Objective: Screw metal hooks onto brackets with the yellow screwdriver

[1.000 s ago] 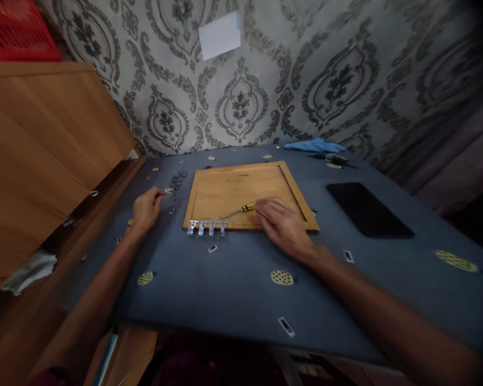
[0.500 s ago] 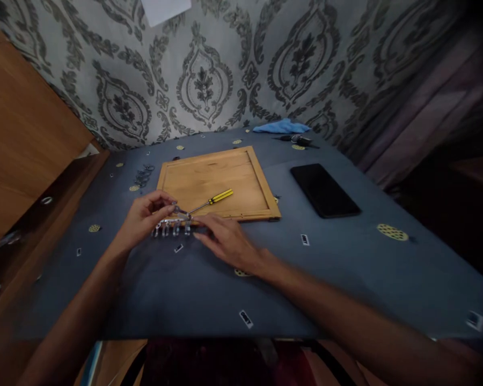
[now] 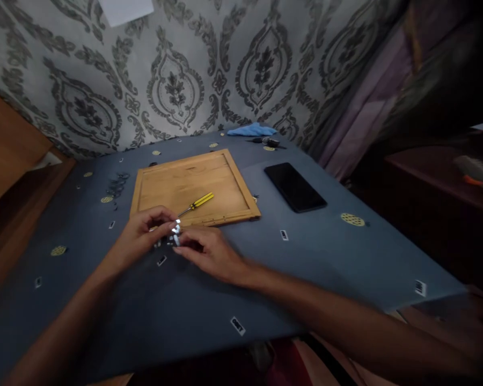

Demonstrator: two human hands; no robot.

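Observation:
My left hand (image 3: pixel 147 231) and my right hand (image 3: pixel 213 252) meet at the near edge of a wooden framed panel (image 3: pixel 185 185). Between their fingertips is a small shiny metal piece (image 3: pixel 176 229), pinched from both sides. More small metal pieces are partly hidden beneath and behind my fingers. On the panel lies a screwdriver (image 3: pixel 202 200) with a yellow and black handle, its shaft pointing toward my hands.
A black phone-like slab (image 3: pixel 295 186) lies right of the panel. Behind are a blue cloth (image 3: pixel 251 130) and a dark tool or cable (image 3: pixel 269 142). Several dark metal pieces (image 3: pixel 117 184) lie left of the panel. A patterned wall rises behind the table (image 3: pixel 282 289).
The view has turned to the right. My right hand has come in to grip the metal piece with my left, which now shows brighter and upright.

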